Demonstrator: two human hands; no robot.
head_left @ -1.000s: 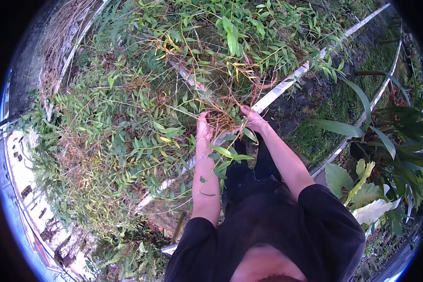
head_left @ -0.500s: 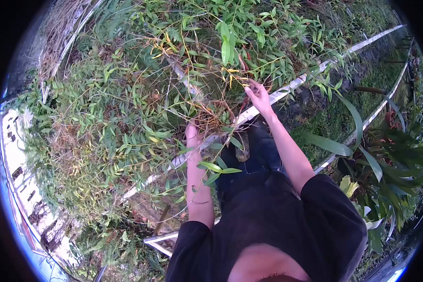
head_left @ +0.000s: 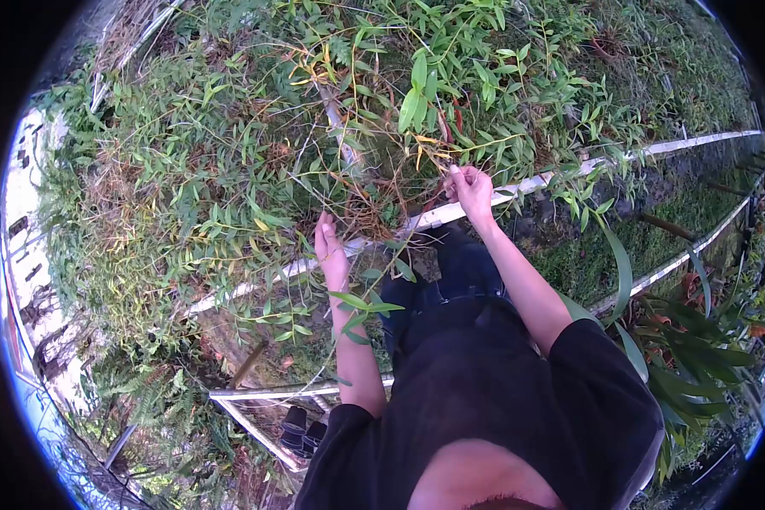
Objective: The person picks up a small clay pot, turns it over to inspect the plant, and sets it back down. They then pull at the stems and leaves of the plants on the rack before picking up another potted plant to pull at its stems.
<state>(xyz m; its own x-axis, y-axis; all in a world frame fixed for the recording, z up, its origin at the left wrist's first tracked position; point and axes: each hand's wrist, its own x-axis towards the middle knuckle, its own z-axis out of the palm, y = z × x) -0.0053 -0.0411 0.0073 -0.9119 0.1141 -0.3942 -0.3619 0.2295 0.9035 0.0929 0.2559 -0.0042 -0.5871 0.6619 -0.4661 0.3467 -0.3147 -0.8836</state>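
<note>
Our left hand [head_left: 328,242] is loosely open, its fingers stretched toward the tangled stems [head_left: 374,208]; we see no stem clearly gripped in it, though we cannot tell whether its fingertips touch any; our right hand [head_left: 474,194] is curled, thumb and fingertips drawn together in a pinch at the lower end of the yellowing shoot [head_left: 427,150], and we cannot tell whether that shoot lies between them. The tangled stems sit between our hands, just beyond the white rail [head_left: 438,216]; they spread several ways, with no single long axis, some running up toward the far plants and others slanting down to the rail; the yellowing shoot slants from upper left down toward our right fingertips. Our left forearm reaches almost straight ahead, its hand upright in the view; our right forearm angles forward and inward, bent at the wrist, its fingertips pointing left. A bright green leafy shoot [head_left: 361,306] crosses over our left forearm; the pale branch [head_left: 336,127] runs lengthwise above the tangle, leaning slightly; the white rail rises from lower left to upper right, passing beneath the tangle and behind our right hand.
</note>
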